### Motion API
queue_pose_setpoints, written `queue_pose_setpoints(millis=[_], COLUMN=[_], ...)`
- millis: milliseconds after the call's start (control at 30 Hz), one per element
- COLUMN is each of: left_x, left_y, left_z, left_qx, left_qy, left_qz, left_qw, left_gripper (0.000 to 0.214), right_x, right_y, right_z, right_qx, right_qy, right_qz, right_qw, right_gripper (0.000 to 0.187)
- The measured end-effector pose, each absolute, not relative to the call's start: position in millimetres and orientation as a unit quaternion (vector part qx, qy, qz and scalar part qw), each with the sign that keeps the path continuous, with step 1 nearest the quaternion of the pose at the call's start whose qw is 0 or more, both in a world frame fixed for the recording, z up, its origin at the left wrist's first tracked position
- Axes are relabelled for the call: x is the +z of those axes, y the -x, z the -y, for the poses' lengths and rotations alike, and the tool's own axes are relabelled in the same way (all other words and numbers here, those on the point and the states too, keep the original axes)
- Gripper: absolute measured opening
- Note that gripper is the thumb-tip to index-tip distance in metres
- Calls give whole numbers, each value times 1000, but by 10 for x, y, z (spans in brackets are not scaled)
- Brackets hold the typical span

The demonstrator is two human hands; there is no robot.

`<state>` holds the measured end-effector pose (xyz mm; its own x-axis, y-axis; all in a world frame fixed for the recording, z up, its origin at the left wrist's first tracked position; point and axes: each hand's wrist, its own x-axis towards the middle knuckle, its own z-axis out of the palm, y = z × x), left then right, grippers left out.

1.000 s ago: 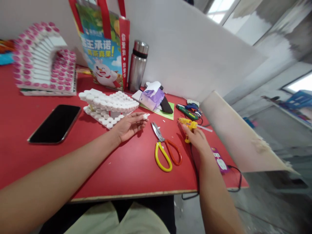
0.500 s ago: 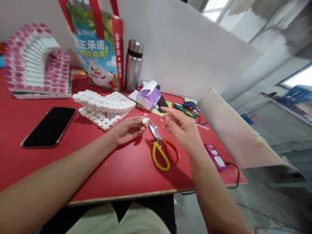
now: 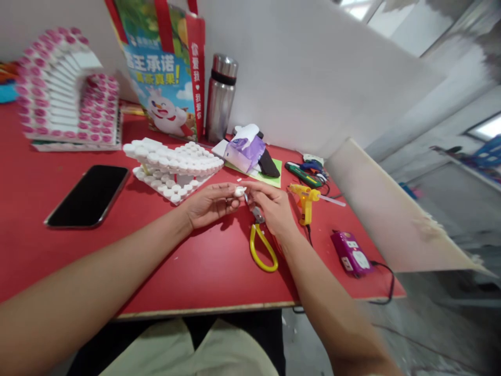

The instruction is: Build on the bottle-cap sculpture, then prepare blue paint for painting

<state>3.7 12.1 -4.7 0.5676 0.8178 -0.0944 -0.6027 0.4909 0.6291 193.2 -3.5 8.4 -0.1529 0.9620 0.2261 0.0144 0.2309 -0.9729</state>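
Note:
Between the thumb and fingers of my left hand (image 3: 213,203) is a small white roll-like piece (image 3: 240,191); its exact kind cannot be made out. My right hand (image 3: 272,209) meets it from the other side, index finger and thumb closed at the piece's right edge. Beneath my right hand lies a pair of scissors (image 3: 263,255) on the red table, its yellow handle showing and the other handle mostly covered. Behind my left hand stands a white structure (image 3: 172,162) built of many small round white pieces.
A yellow glue gun (image 3: 307,201) and a purple power socket box (image 3: 351,255) are at the right. A phone (image 3: 89,196) lies left. Toward the back are a pink-and-white model (image 3: 50,99), a shopping bag (image 3: 164,83), a steel flask (image 3: 222,99), a purple tissue pack (image 3: 246,153) and green-handled tool (image 3: 301,175).
My right hand has moved left from beside the scissors to the white piece, its fingers closing there. The glue gun, hidden before, now shows. The view has shifted slightly.

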Motion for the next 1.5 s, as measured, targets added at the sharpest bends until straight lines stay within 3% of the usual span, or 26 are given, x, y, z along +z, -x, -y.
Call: queue_pose_setpoints(millis=[367, 567, 867, 1167, 1333, 1500], left_x=[-34, -1, -7, -7, -30, -52], left_y=[-46, -44, -45, -40, -28, -16], left_z=[-124, -102, -102, -106, -120, -135], left_qx=[417, 411, 394, 375, 396, 395], left_qy=[-256, -239, -222, -232, -240, -267], left_qz=[-217, -245, -274, -277, -261, -226], left_qw=[844, 845, 849, 854, 847, 850], left_gripper=[7, 13, 21, 20, 9, 7], right_x=[89, 119, 147, 165, 196, 198], right_y=[-1936, -1953, -2055, -2094, -2037, -1973], right_z=[56, 67, 81, 111, 167, 179], right_qx=[368, 236, 42, -41, 20, 271], right_qy=[400, 373, 314, 303, 312, 409], right_qz=[683, 755, 854, 871, 846, 715], right_qw=[487, 486, 414, 386, 433, 499], right_gripper=[36, 41, 41, 40, 37, 17])
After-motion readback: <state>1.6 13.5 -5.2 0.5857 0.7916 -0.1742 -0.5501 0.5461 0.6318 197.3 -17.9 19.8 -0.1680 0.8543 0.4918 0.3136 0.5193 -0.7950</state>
